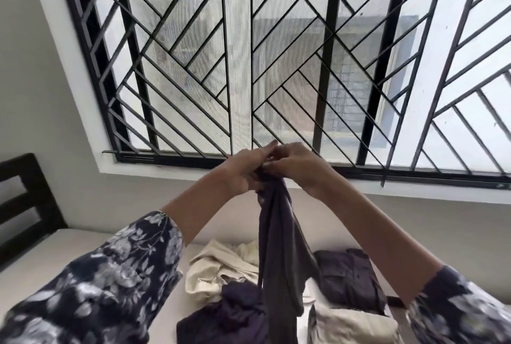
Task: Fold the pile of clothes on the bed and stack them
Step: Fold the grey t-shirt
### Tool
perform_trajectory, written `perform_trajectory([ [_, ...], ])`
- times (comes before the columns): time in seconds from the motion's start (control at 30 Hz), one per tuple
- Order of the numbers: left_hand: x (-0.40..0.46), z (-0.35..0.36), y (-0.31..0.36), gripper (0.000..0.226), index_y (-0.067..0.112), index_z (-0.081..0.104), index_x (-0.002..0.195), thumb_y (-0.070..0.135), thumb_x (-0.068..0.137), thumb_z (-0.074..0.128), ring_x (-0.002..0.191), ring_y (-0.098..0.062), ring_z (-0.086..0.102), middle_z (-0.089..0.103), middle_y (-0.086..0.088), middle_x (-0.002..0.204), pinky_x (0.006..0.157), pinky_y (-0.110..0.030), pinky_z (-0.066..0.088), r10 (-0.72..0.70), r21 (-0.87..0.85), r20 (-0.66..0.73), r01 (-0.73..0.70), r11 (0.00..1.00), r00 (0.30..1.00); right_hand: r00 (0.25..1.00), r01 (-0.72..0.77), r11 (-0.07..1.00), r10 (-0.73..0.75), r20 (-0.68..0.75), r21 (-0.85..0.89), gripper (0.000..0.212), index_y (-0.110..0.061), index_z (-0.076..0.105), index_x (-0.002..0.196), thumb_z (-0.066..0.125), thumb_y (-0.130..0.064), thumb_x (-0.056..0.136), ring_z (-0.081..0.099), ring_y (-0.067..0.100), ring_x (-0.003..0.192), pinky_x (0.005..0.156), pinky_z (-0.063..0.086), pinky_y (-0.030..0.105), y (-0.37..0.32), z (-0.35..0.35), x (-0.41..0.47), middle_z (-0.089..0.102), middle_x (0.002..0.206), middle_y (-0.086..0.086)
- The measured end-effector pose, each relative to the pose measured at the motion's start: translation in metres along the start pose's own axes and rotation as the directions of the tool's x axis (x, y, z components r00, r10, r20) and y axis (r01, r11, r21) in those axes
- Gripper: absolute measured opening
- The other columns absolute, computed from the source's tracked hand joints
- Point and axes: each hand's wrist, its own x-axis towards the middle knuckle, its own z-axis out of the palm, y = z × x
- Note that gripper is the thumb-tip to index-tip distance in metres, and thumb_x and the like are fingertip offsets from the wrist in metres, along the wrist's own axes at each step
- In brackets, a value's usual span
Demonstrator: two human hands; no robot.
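Floral sleeves (116,277) of mine are filling the lower corners, at seven and five o'clock, and between them the dark grey garment (279,255) is hanging straight down from my raised hands. It is looking limp and narrow, bunched at the top and draping in long folds, its lower end trailing down to the pile of clothes (221,283) on the bed (41,266).

That pile is lying at six o'clock: a crumpled cream piece (213,266) at the left, a dark purple heap (229,313) just below it, a dark folded garment (348,274) at the right, and a pale folded one (351,324) beneath that. The hanging cloth is covering the middle of the pile, so I cannot tell how those pieces are meeting there.

A dark headboard (19,205) is standing at nine o'clock. A barred window (249,53) is filling the whole upper half, from ten to two o'clock.

My left hand (243,172) and right hand (293,166) are touching each other at the centre, both arms stretching up and forward. Both are pinching the garment's top edge, fingers curling round the gathered cloth, knuckles toward the window.
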Motion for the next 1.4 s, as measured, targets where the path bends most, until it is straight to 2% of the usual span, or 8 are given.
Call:
perform_trajectory([
  [0.17,0.001,0.001,0.0,0.02,0.018,0.053,0.114,0.022,0.095,0.057,0.057,-0.011,0.055,0.061,-0.001,0.08,0.052,-0.023,0.049,0.106,-0.089,-0.009,-0.106,0.99,0.994,0.999,-0.007,0.962,-0.004,0.038,0.273,0.036,0.005,0.05,0.115,0.059,0.015,0.081,0.063,0.025,0.087,0.091,0.051,0.039,-0.003,-0.005,-0.011,0.063,0.098,0.026],
  [0.37,-0.011,0.001,0.027,0.027,0.015,0.061,0.082,0.0,0.097,0.044,0.053,-0.015,0.056,0.058,-0.008,0.069,0.045,-0.019,0.048,0.255,-0.007,-0.094,-0.257,0.966,0.962,0.91,0.187,0.956,-0.082,-0.407,0.227,0.034,-0.019,0.048,0.106,0.067,-0.002,0.083,0.063,0.014,0.08,0.076,0.053,0.032,0.013,-0.01,-0.039,0.061,0.106,0.009],
  [0.57,-0.021,-0.004,0.065,0.028,0.016,0.063,0.08,0.0,0.096,0.046,0.056,-0.015,0.057,0.056,-0.006,0.071,0.044,-0.02,0.051,0.342,0.085,-0.113,-0.334,0.939,0.933,0.978,-0.165,0.96,0.13,0.164,0.224,0.044,-0.013,0.051,0.126,0.069,-0.008,0.086,0.066,0.004,0.092,0.068,0.047,0.008,0.072,-0.018,-0.066,0.063,0.116,0.01],
  [0.77,-0.027,0.0,0.079,0.028,0.015,0.064,0.081,-0.002,0.095,0.047,0.053,-0.013,0.056,0.057,-0.003,0.061,0.046,-0.021,0.053,0.375,0.112,-0.158,-0.361,0.926,0.913,0.994,-0.066,0.987,0.052,0.095,0.149,0.014,-0.008,0.064,0.102,0.054,-0.003,0.095,0.062,0.021,0.092,0.09,0.051,0.043,0.101,-0.019,-0.051,0.068,0.093,0.005],
  [0.97,-0.018,-0.001,0.084,0.042,0.016,0.065,0.076,-0.01,0.089,0.035,0.065,-0.017,0.058,0.053,-0.009,0.074,0.046,-0.022,0.053,0.415,0.147,-0.323,-0.389,0.91,0.851,0.801,0.125,0.934,-0.294,-0.521,-0.335,0.04,-0.025,0.041,0.114,0.049,0.005,0.089,0.059,0.028,0.057,0.055,0.046,0.038,0.109,-0.039,-0.071,0.065,0.069,0.006],
  [1.07,-0.012,0.003,0.085,0.046,0.018,0.065,0.069,-0.01,0.086,0.033,0.085,-0.022,0.054,0.053,-0.011,0.084,0.046,-0.02,0.05,0.419,0.134,-0.408,-0.4,0.907,0.811,0.636,0.249,0.571,-0.705,-0.313,-0.782,0.06,-0.026,0.048,0.116,0.055,0.015,0.073,0.06,0.032,0.058,0.052,0.05,0.035,0.108,-0.03,-0.091,0.063,0.083,0.007],
  [1.17,-0.013,0.015,0.086,0.047,0.018,0.065,0.066,-0.009,0.087,0.033,0.084,-0.021,0.05,0.05,-0.008,0.079,0.048,-0.018,0.05,0.429,0.129,-0.446,-0.418,0.899,0.785,0.624,0.358,0.314,-0.781,-0.025,-0.88,0.044,-0.025,0.06,0.104,0.066,-0.002,0.067,0.056,0.024,0.06,0.053,0.048,0.028,0.119,-0.016,-0.093,0.046,0.091,0.0],
  [1.4,-0.024,0.046,0.084,0.046,0.015,0.064,0.066,-0.008,0.089,0.031,0.082,-0.018,0.051,0.052,-0.006,0.083,0.067,-0.027,0.058,0.45,0.114,-0.469,-0.453,0.884,0.76,0.817,0.181,0.447,-0.564,-0.119,-0.876,0.03,-0.014,0.07,0.083,0.044,-0.027,0.079,0.063,0.026,0.08,0.071,0.053,0.035,0.111,0.019,-0.071,0.059,0.096,0.003],
])
